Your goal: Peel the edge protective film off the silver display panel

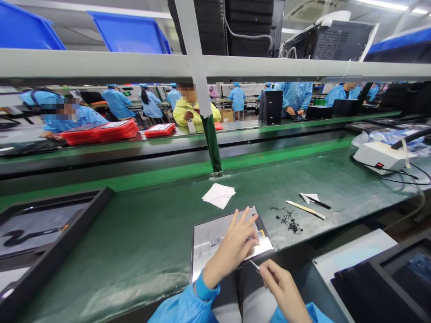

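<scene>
Apparently I'm working the edge of a silver-backed panel (204, 253), lying at the desk's near side (141, 242). Left hand (237, 238) is resting over it, fingers fanning, any pinch unclear; right hand (280, 283) is pinching a slim metal tool (254, 265). Next move: likely demanding steady tip control.

The person's clothing shows only as long sleeves of bright sky blue. The left sleeve (185, 308) is loose and thin, its cloth faintly shiny, with soft creases and puckers gathering toward the cuff (206, 289), a smooth, snug band of slightly deeper blue around the wrist. Of the right sleeve (318, 315) only a small piece shows at the bottom edge, in matching blue and loose around the forearm; its cuff is too cut off to tell. The left hand (239, 235) and right hand (279, 280) are bare, with slim fingers.
</scene>
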`<action>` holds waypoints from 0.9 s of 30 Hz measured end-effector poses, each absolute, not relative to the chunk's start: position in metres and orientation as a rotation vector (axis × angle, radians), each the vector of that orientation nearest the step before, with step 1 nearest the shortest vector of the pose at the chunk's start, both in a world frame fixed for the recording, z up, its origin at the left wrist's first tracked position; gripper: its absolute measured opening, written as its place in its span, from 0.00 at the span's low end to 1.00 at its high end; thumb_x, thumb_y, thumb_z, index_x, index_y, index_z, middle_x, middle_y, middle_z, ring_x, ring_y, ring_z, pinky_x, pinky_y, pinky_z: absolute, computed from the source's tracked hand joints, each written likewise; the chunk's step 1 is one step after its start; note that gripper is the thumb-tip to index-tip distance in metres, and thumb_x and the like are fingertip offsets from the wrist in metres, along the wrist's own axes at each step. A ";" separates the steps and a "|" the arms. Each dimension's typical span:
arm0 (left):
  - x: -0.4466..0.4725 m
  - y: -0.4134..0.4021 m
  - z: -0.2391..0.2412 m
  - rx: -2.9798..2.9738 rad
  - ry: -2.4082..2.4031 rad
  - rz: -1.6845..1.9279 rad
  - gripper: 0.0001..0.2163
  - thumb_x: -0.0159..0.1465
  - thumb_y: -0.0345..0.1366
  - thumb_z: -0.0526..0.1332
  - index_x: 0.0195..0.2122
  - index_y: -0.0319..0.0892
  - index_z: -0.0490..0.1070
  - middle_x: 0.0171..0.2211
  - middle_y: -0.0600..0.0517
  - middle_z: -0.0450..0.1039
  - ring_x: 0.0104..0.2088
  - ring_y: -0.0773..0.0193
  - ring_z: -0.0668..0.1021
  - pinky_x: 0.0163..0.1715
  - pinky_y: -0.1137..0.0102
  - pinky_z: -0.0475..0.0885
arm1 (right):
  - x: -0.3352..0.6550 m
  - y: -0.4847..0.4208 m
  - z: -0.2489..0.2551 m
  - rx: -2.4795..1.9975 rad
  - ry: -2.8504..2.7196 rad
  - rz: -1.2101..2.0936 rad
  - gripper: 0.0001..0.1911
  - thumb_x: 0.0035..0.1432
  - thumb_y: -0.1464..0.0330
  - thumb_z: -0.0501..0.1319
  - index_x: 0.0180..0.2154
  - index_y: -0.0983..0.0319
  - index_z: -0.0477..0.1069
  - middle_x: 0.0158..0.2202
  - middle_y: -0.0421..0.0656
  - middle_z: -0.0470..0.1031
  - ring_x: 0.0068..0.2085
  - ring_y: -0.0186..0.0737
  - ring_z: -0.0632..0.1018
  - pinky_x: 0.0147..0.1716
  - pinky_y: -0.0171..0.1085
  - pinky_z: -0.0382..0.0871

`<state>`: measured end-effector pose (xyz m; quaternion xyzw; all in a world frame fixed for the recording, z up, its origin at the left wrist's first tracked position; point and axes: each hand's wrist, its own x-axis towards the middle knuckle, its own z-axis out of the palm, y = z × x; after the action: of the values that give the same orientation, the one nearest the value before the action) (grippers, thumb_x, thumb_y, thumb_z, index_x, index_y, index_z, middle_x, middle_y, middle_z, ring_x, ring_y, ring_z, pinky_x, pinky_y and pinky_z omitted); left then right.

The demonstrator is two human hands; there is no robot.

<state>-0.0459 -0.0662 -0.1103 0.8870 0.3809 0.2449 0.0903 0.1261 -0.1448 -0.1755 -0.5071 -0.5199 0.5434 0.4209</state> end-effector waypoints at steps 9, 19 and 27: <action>-0.073 -0.112 -0.146 2.906 1.294 0.796 0.09 0.65 0.21 0.56 0.32 0.41 0.66 0.67 0.39 0.60 0.72 0.43 0.44 0.64 0.33 0.48 | 0.113 -0.140 -0.204 -1.196 -1.035 1.630 0.35 0.47 0.33 0.59 0.30 0.60 0.67 0.14 0.29 0.56 0.13 0.24 0.47 0.13 0.31 0.37; -0.035 -0.070 -0.124 2.928 1.002 0.683 0.06 0.67 0.26 0.59 0.31 0.40 0.68 0.63 0.37 0.66 0.70 0.42 0.51 0.65 0.35 0.49 | 0.113 -0.150 -0.193 -1.201 -1.057 1.552 0.32 0.46 0.38 0.66 0.25 0.62 0.67 0.18 0.32 0.58 0.18 0.24 0.52 0.17 0.30 0.40; -0.074 -0.117 -0.144 2.942 1.243 0.709 0.08 0.66 0.21 0.56 0.33 0.41 0.66 0.68 0.37 0.57 0.71 0.41 0.44 0.62 0.30 0.50 | 0.108 -0.148 -0.204 -1.202 -0.987 1.551 0.34 0.50 0.35 0.60 0.30 0.62 0.71 0.15 0.29 0.52 0.16 0.25 0.47 0.15 0.30 0.39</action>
<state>-0.0740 -0.1165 -0.1436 0.8973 0.3792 0.2162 -0.0652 0.1084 -0.1478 -0.2037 -0.4874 -0.3999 0.6288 0.4551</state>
